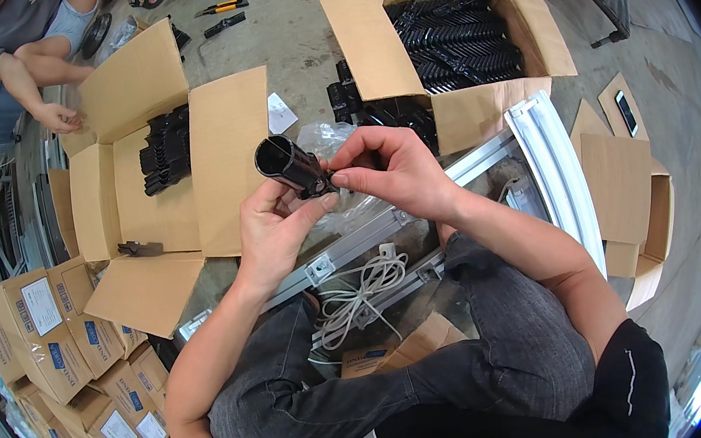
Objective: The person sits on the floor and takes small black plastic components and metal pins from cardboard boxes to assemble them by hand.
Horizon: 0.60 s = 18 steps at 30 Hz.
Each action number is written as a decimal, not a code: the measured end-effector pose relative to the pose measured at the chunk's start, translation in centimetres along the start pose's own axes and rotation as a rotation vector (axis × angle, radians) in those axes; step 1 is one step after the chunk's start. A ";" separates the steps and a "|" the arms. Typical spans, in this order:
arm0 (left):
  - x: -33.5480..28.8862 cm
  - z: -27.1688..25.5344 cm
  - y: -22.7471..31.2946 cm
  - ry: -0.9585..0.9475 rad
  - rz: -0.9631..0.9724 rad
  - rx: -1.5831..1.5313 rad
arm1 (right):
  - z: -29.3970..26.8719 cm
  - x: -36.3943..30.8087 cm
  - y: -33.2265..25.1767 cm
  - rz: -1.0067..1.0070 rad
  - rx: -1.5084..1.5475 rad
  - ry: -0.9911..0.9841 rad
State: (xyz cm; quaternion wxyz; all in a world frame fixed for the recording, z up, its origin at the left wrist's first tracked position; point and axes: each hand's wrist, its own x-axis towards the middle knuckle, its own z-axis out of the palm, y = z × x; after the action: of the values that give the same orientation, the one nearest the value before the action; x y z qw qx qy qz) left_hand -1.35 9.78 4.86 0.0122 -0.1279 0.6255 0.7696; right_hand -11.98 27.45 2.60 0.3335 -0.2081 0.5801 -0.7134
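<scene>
In front of me my left hand (270, 239) is closed round a short, glossy black tube fitting (288, 165). Its round open end tilts up and to the left. My right hand (397, 169) pinches at the fitting's right side, near its lower end, with thumb and forefinger together. Whatever small part lies between those fingertips is too hidden to make out. Crumpled clear plastic wrap (330, 138) lies on the floor just beyond my hands. Below them runs a silver metal frame (329, 261).
An open carton (108, 201) at left holds several black parts; a fuller carton (477, 111) stands far right. A coiled white cable (364, 292) lies by my legs. Stacked boxes (50, 335) fill the left, a phone (625, 112) rests on cardboard, and another person's hand (58, 117) hangs far left.
</scene>
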 end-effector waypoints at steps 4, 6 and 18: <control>-0.1 -0.1 0.0 -0.010 0.021 -0.003 | 0.0 0.0 0.0 0.000 -0.009 -0.011; -0.1 -0.1 -0.1 0.000 0.021 0.006 | 0.1 -0.1 -0.1 0.035 -0.004 -0.022; 0.3 -0.4 -0.8 0.109 0.089 0.436 | 1.0 -0.7 1.8 0.022 -0.135 0.009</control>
State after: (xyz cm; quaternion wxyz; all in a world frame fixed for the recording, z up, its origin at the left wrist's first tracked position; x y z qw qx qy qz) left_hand -1.46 9.47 3.95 -0.0284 -0.1360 0.7816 0.6081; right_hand -10.41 27.06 1.20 0.3241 -0.2206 0.6307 -0.6697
